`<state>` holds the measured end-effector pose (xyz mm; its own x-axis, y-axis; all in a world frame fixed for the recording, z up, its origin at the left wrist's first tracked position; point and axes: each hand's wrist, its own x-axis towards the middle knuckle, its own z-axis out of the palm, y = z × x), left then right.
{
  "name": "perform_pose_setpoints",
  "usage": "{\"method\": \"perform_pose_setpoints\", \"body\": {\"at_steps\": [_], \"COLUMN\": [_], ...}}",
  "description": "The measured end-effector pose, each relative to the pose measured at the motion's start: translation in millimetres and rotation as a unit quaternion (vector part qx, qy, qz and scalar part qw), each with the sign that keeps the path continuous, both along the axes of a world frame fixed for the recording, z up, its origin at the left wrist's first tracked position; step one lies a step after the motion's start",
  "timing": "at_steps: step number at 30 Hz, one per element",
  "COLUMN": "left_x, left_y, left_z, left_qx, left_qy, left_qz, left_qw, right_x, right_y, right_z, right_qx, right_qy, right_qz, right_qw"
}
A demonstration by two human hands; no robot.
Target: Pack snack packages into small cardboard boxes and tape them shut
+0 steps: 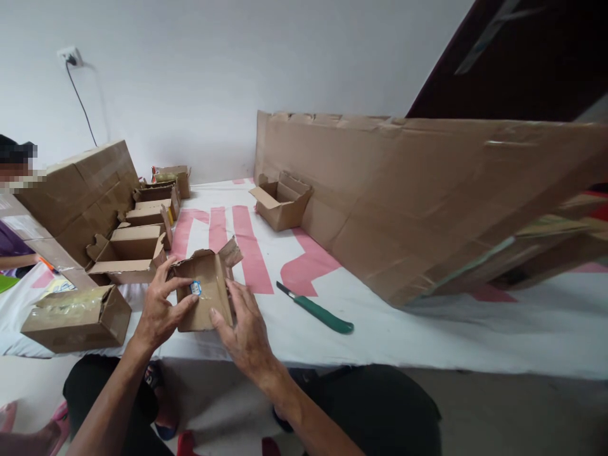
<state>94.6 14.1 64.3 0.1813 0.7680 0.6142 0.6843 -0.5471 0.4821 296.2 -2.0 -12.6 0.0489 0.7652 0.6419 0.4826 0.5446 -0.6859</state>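
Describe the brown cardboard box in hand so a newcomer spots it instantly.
At the near edge of the pink-patterned white tablecloth, look left of the green-handled knife. There the left hand and right hand hold the small brown cardboard box. Unlike the other boxes, this one is held, a blue-and-white label showing.

Left-hand grip (159, 305) was on the left of a small cardboard box (205, 315), thumb and index finger at its blue-edged label (195, 288). Right-hand grip (247, 324) held the right side. Green-handled knife (319, 310) lay nearby on the tabletop (380, 348). Taped box (66, 326) sat left; open box (285, 216) stood by the big cardboard panel (380, 190).
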Motion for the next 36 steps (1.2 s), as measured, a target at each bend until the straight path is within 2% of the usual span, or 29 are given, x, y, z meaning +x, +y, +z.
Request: {"method": "perform_pose_setpoints", "body": {"at_steps": [8,15,36], "left_x": [3.1,1.2,1.7], "left_y": [-0.6,-0.7,-7.0], "left_z": [-3.4,-7.9,3.8], "left_qx": [-0.01,0.007,-0.025], "left_qy": [-0.022,0.006,0.091], "left_qz": [-0.01,-0.021,-0.015], "left_qw": [1.0,1.0,0.995], "right_x": [0.8,-0.3,-1.4], "right_y": [-0.3,0.1,-3.8], "right_z": [-2.7,-4.9,-3.3], "right_qx": [0.004,0.007,-0.006], "right_qy": [0.002,0.001,0.006], "right_qz": [-0.002,-0.01,-0.003], "right_qw": [1.0,1.0,1.0]}}
